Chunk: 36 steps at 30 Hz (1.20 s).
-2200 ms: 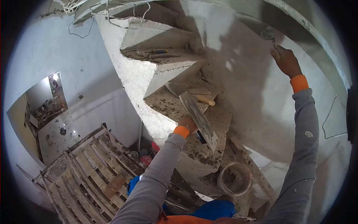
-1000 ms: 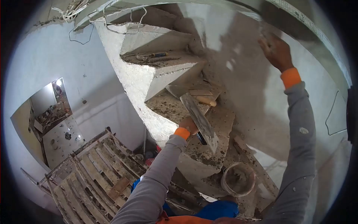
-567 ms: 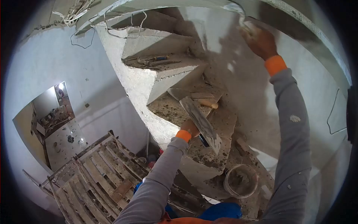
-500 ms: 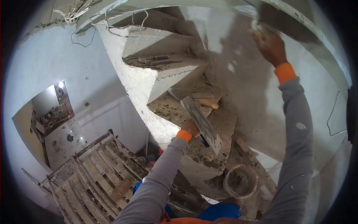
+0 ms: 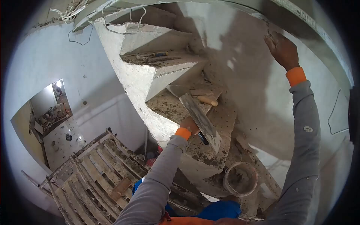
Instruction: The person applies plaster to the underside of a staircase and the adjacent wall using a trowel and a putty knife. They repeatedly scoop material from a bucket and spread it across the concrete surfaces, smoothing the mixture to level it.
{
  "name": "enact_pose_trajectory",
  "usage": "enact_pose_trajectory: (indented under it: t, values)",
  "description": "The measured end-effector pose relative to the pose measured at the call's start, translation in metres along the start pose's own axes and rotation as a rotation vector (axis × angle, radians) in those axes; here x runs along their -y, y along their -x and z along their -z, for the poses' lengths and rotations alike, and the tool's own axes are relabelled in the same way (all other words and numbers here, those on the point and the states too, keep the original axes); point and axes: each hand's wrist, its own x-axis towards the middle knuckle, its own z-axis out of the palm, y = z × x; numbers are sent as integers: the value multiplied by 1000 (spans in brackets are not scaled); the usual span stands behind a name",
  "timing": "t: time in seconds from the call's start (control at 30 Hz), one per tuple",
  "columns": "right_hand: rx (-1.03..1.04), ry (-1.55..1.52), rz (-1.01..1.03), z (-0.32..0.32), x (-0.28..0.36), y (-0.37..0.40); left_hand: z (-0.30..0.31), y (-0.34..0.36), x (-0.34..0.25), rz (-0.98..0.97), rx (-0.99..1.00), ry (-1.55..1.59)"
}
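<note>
My left hand (image 5: 190, 126) is wrapped round the dark handle of a long flat plastering trowel (image 5: 201, 122), its blade tilted above the stair step. Up at the right, my right hand (image 5: 282, 49) is closed near the curved wall edge; a thin, dim tool seems to stick out above its fingers, too unclear to name. On the step behind the flat trowel lies a pointed trowel with a wooden handle (image 5: 207, 100). A bucket (image 5: 240, 179) with grey mortar inside stands below, to the right of the steps.
Rough concrete stairs (image 5: 165, 78) climb toward the top, with a blue-handled tool (image 5: 159, 54) on a higher step. A slatted wooden platform (image 5: 93, 168) is at the lower left. Loose wires (image 5: 71, 13) hang at the top left. A doorway opening (image 5: 56, 123) shows rubble beyond.
My right hand has moved right and slightly down along the wall edge. My left hand keeps the trowel at almost the same place. The view has shifted slightly.
</note>
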Motion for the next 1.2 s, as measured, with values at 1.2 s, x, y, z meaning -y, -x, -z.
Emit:
enact_pose_trajectory:
  t: [1.2]
  values:
    - [338, -1453, -911, 45, 308, 509, 0, -2, 10, -10, 155, -143]
